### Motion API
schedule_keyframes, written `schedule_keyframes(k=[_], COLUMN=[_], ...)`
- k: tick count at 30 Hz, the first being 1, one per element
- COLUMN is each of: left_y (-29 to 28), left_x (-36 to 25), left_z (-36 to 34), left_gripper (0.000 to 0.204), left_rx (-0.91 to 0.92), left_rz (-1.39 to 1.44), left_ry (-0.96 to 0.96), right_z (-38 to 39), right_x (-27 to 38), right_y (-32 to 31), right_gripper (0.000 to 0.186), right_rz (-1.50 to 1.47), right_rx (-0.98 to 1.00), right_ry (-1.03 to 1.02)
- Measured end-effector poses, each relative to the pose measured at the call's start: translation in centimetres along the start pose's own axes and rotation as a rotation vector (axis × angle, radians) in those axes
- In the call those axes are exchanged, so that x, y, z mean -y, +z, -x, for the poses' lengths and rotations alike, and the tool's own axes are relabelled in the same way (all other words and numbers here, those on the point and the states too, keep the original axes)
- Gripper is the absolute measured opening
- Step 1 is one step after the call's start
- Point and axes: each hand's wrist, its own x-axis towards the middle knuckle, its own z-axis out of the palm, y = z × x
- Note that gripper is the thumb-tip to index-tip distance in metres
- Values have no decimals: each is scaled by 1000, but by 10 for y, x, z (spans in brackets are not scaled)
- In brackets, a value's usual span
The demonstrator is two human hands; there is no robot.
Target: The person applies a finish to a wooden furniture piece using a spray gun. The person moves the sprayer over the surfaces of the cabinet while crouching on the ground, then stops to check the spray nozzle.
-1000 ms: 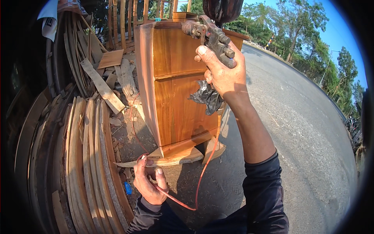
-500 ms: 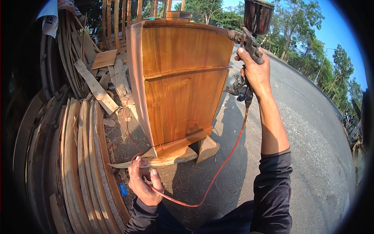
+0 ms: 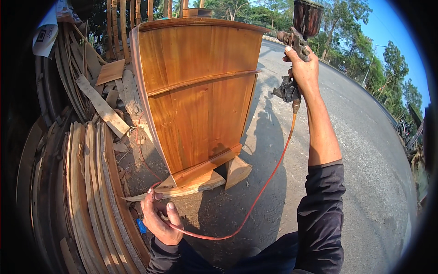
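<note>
A spray gun (image 3: 297, 44) with a dark, stained cup (image 3: 307, 19) on top is gripped in my right hand (image 3: 305, 68), held up at the right of the wooden cabinet. Its nozzle points left, toward the cabinet's top corner. Black plastic (image 3: 287, 89) is wrapped round the lower end of the handle. From there a red hose (image 3: 269, 185) hangs in a loop to my left hand (image 3: 159, 221), which is curled round it low in front. The cabinet (image 3: 196, 96) has a glossy orange-brown panelled side and stands on rough wood blocks (image 3: 237, 172).
Long rough planks (image 3: 86, 192) stand along the left side. Loose boards and scraps (image 3: 102, 105) lie behind them. A grey road (image 3: 356, 150) runs along the right, with trees (image 3: 392, 75) beyond. A blue scrap (image 3: 141, 226) lies by my left hand.
The cabinet has shifted left in view. My right hand with the spray gun now shows farther from its edge, with a gap between. My left hand sits slightly lower and farther left, still on the hose.
</note>
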Motion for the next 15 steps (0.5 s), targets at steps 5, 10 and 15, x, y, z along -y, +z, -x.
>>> schedule_keyframes(k=[5, 10, 15], left_y=[10, 27, 19], left_x=[5, 0, -35], left_z=[2, -15, -43], left_gripper=[54, 54, 49], left_rx=[22, 27, 271], left_rz=[-31, -72, -363], left_ry=[-7, -11, -74], right_z=[-20, -56, -92], right_x=[-28, -43, -7], right_y=[-12, -31, -98], right_gripper=[29, 31, 39], right_rz=[123, 306, 482], right_rx=[-88, -151, -107], right_ry=[19, 27, 243])
